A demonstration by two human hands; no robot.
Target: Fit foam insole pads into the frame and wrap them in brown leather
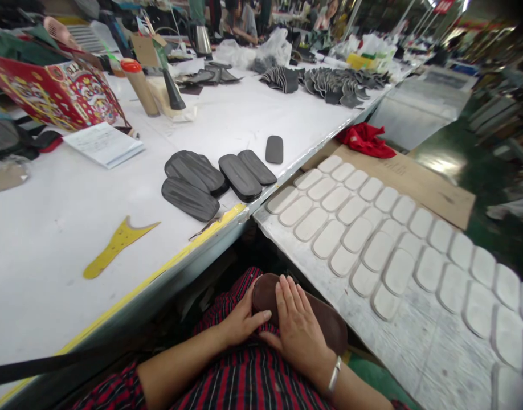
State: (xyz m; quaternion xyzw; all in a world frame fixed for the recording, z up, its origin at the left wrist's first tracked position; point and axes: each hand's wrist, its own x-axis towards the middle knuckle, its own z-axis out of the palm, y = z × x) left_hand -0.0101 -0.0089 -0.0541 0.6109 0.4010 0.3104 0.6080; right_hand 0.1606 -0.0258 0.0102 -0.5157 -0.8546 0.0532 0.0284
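At the far left of the white table point(39, 256) stands a red printed box point(35, 94), with a written sheet of paper point(105, 145) lying just in front of it. Nearer the person lies a yellow forked template point(116, 250), and farther back stands a tan bottle point(141, 91) with an orange lid. Next come overlapping dark oblong pieces point(190, 198) near the table edge, and a lone grey piece point(274, 149) beyond them. Below, over the person's striped lap, is a brown oblong piece point(327, 322), slanting down to the right. The left hand point(244, 316) is at its left end, thumb by the near edge; its fingers are mostly hidden, so I cannot tell whether they clamp on it. The right hand point(299, 330) lies flat on top, fingers extended and together, a silver bangle point(334, 374) on its wrist. Rightward, pale rounded pieces point(399, 272) lie in rows on a board point(436, 356), beyond which are a red cloth point(366, 140) and flat cardboard point(441, 193).
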